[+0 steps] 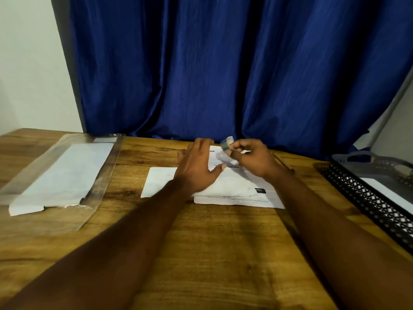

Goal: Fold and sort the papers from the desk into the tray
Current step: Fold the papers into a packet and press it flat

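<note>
Your left forearm (125,238) and right forearm (330,231) are bare along the whole length you can see, from the lower edge of the view to the wrists. Both look slim and smooth, narrowing toward the wrist. Your left hand (196,166) is bare as well, and a short, pale nail shows on its thumb (220,169). Your right hand (252,159) is bare too; its fingers (240,147) are blurred, so you cannot make out the nails there.

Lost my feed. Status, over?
Left hand flat on the papers. Right hand pinches a small grey object. Tray holds one white sheet.
</note>
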The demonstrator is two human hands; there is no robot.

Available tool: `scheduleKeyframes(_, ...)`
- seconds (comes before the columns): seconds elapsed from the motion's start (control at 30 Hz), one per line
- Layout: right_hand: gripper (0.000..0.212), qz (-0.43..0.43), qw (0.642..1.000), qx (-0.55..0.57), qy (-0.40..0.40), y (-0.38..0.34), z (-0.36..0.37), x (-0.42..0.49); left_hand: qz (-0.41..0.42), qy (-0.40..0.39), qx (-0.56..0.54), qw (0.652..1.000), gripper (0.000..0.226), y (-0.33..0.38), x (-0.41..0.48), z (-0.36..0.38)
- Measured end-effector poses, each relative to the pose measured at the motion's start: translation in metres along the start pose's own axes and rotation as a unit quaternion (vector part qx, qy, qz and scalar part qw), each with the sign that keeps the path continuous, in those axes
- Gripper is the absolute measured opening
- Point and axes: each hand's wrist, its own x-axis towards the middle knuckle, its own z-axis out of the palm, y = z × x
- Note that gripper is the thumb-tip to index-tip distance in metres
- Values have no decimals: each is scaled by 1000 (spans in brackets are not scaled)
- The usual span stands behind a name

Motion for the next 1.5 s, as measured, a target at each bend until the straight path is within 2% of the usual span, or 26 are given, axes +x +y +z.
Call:
scheduleKeyframes(0.1, 9, -20, 997, 36, -66, -10, 3, -18, -29, -1, -92, 995, 75, -3, -3, -1)
scheduleKeyframes(0.17, 10, -13, 997, -15, -69, -10, 4, -25, -35, -10, -114, 993, 71, -4, -4, 0)
scheduleKeyframes(0.27, 15, 26, 996, -84, -14, -1, -2, -20, -15, -13, -89, 996, 63, -5, -6, 2)
scheduleKeyframes(0.37, 8, 64, 985, -153, 47, 13, -18, -3, 26, -39, -30, 998, 57, -5, -7, 5)
scheduleKeyframes(0.53, 23, 114, 932, -344, 5, 33, -25, 28, 67, -80, 47, 993, 54, 0, -4, 7)
scheduleKeyframes(0.6, 24, 115, 918, -380, 1, 38, -22, 39, 73, -87, 64, 991, 52, 1, -2, 9)
scheduleKeyframes(0.93, 9, 110, 949, -295, 30, 55, -1, 59, 82, -92, 86, 989, 55, -1, 0, 16)
scheduleKeyframes(1.03, 13, 116, 958, -250, 85, 58, -13, 56, 82, -92, 87, 989, 54, -1, 0, 16)
scheduleKeyframes(1.13, 17, 158, 943, -260, 134, 70, -37, 54, 77, -103, 89, 988, 55, 0, 1, 15)
scheduleKeyframes(1.23, 31, 216, 932, -274, 98, 82, -52, 50, 76, -103, 89, 988, 56, 1, 1, 15)
scheduleKeyframes(1.3, 42, 219, 930, -288, 62, 85, -52, 47, 77, -102, 86, 988, 56, 0, 1, 15)
scheduleKeyframes(1.5, 21, 189, 932, -305, 46, 79, -38, 50, 79, -104, 82, 988, 57, 0, 1, 15)
